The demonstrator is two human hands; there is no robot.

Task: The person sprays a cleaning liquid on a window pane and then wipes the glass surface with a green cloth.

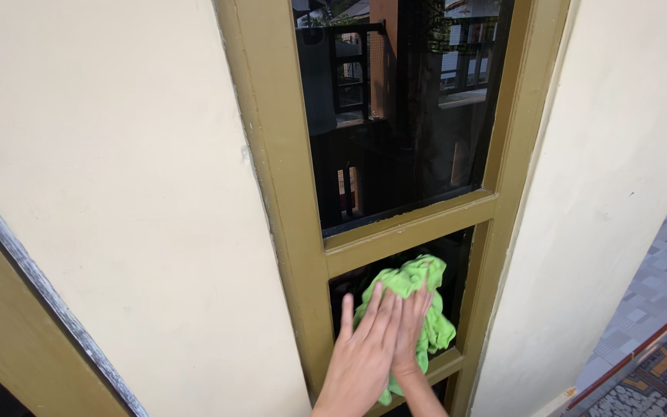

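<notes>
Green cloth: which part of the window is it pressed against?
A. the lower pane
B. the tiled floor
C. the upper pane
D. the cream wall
A: both hands press the green cloth flat on the lower pane, below the crossbar.

The green cloth [414, 305] looks like soft, matt microfibre, bunched into folds, and it lies against dark glossy glass [395, 116] that mirrors buildings and railings. The window frame [287, 177] reads as wood under olive-brown paint with a faint sheen, its edges slightly chipped and uneven where it meets the wall [117, 193], which is cream plaster, matt and finely grained. The paving [658, 378] at the lower right is patterned tile or stone, dull and rough-looking.
</notes>
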